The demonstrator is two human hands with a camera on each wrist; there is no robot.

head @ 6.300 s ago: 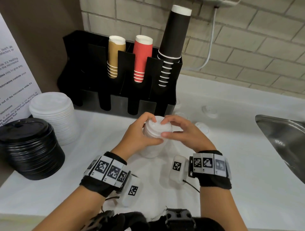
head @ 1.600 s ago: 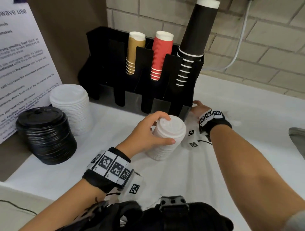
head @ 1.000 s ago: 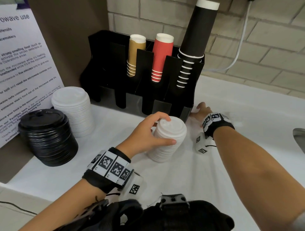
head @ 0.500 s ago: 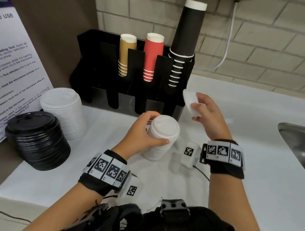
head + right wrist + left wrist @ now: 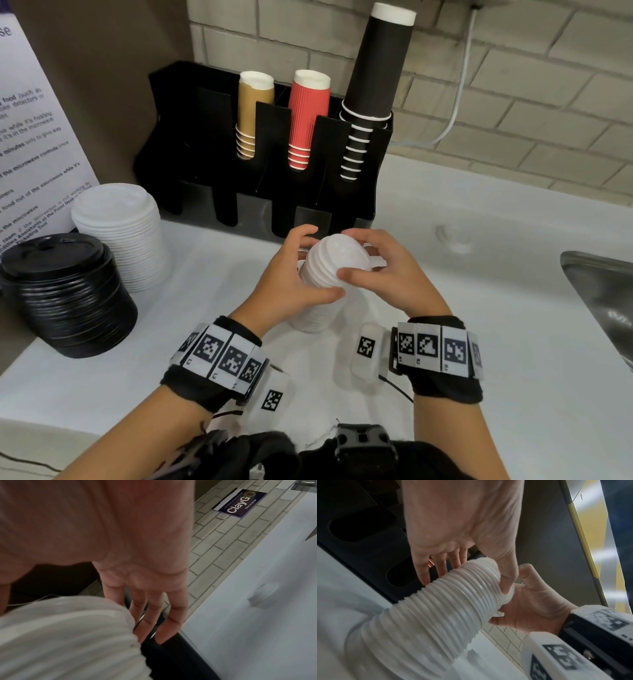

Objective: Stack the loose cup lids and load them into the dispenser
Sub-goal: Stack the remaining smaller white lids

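Observation:
A tall stack of small white lids (image 5: 317, 317) stands on the white counter (image 5: 479, 342), in front of the black dispenser (image 5: 212, 144). It bends a little near the top. My left hand (image 5: 308, 267) grips the upper part from the left, thumb in front and fingers behind. My right hand (image 5: 359, 257) holds the top lid (image 5: 337, 253) from the right, thumb on the near rim. The left wrist view shows the ribbed stack (image 5: 436, 608) between both hands. One loose white lid (image 5: 452, 236) lies to the right, also seen as the loose lid (image 5: 262, 595).
The dispenser holds tan cups (image 5: 251, 113), red cups (image 5: 306, 116) and tall black cups (image 5: 373, 82). A stack of large white lids (image 5: 120, 233) and one of black lids (image 5: 65, 291) stand at the left. A steel sink (image 5: 603, 291) is at the right.
My right hand has carried a white lid from beside the dispenser onto the top of the stack and now holds it there. My left hand has stayed on the stack.

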